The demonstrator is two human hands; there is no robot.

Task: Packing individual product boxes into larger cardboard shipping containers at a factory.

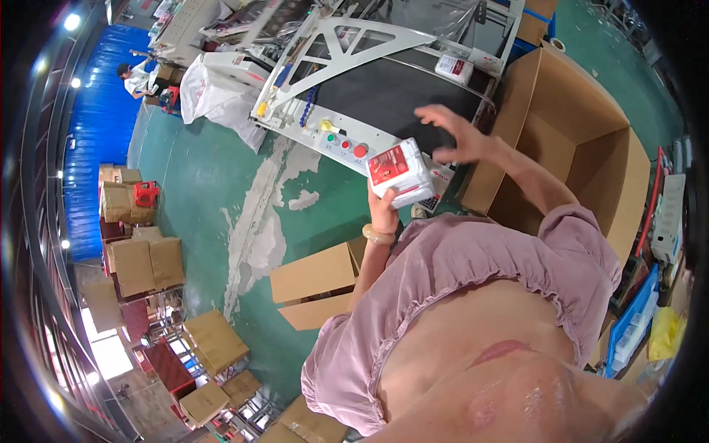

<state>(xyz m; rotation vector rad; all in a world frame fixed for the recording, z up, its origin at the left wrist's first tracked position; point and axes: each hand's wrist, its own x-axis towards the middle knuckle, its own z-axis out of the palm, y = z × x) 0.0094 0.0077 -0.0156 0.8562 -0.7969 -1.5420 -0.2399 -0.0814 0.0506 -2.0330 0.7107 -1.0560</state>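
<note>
The left hand [383, 209] is wrapped around a white and red packet [401, 172], holding it up from below, near the buttons on the conveyor belt [384, 92]. The right hand [456, 133] is spread wide, fingers apart, up in the air over the black belt and holding nothing (it is just right of the packet). Another small white packet [454, 69] lies far up the belt. A big open cardboard box [583, 140] stands on the right.

Your left hand [383, 213] grips a red-and-white packet stack [400, 172]; your right hand [459, 134] spreads open just beyond it, over the conveyor belt [384, 92].
</note>
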